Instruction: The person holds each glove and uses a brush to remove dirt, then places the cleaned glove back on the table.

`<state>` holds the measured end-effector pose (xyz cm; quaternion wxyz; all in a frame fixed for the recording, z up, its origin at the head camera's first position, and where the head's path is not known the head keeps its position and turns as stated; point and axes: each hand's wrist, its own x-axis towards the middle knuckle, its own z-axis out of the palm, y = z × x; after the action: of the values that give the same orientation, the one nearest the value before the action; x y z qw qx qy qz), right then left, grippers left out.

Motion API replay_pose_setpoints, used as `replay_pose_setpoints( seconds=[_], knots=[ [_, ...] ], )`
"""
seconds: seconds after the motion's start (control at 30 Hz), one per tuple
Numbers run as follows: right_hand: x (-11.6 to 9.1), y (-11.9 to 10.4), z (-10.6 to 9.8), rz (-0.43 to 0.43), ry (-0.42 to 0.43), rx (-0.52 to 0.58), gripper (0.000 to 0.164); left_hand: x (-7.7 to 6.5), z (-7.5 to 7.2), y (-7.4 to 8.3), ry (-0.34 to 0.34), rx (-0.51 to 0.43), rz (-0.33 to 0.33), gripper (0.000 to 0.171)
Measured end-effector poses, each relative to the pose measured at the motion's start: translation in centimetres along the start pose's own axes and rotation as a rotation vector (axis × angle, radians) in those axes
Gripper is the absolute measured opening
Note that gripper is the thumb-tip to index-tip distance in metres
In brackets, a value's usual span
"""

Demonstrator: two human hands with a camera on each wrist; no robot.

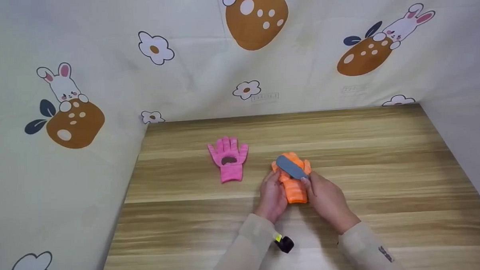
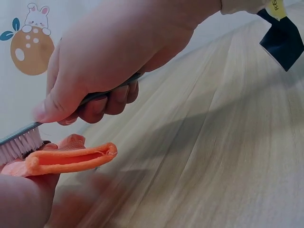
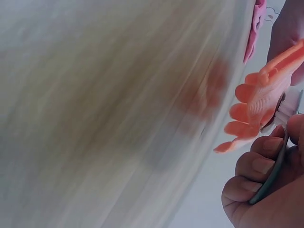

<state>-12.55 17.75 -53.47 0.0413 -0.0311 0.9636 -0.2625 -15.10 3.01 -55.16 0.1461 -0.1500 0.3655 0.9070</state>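
In the head view my left hand (image 1: 272, 200) holds an orange knit glove (image 1: 296, 192) from its left side, the thumb along its edge. My right hand (image 1: 330, 197) grips a blue-grey brush (image 1: 291, 166) by its handle, fingers curled round it. The brush's white bristles (image 2: 23, 142) press onto the palm side of the glove, over a dark patch in the right wrist view. The glove's open cuff (image 2: 73, 159) faces the left wrist camera. It is held up off the table, its fingers (image 3: 240, 114) spread in the right wrist view.
Left of my hands a pink glove (image 1: 231, 173) with a dark patch on its palm lies flat on the wood-grain table (image 1: 179, 225). A patterned cloth (image 1: 194, 72) hangs behind and at the sides. A small black device (image 1: 285, 244) sits by my left sleeve.
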Motion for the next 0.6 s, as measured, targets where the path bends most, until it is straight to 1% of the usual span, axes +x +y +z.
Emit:
replay_pose_setpoints(
  seconds=[0.13, 0.27, 0.4, 0.5, 0.6],
  knots=[
    [-0.1, 0.3, -0.2, 0.003, -0.012, 0.009, 0.038, 0.0, 0.0, 0.1, 0.019, 0.008, -0.002, 0.046],
    [-0.2, 0.6, -0.3, -0.009, -0.011, -0.009, 0.035, 0.1, 0.0, 0.2, 0.045, 0.010, -0.005, 0.043],
    [-0.2, 1.0, -0.3, -0.026, 0.000, -0.017, 0.033, 0.2, -0.1, 0.2, 0.051, -0.002, 0.000, 0.045],
    [-0.2, 1.1, -0.3, -0.030, 0.009, -0.015, 0.032, 0.1, -0.3, 0.2, 0.020, -0.002, 0.010, 0.044],
    [-0.3, 1.2, -0.2, -0.029, 0.010, -0.015, 0.029, 0.0, -0.4, 0.3, -0.004, -0.009, 0.018, 0.038]
  ],
)
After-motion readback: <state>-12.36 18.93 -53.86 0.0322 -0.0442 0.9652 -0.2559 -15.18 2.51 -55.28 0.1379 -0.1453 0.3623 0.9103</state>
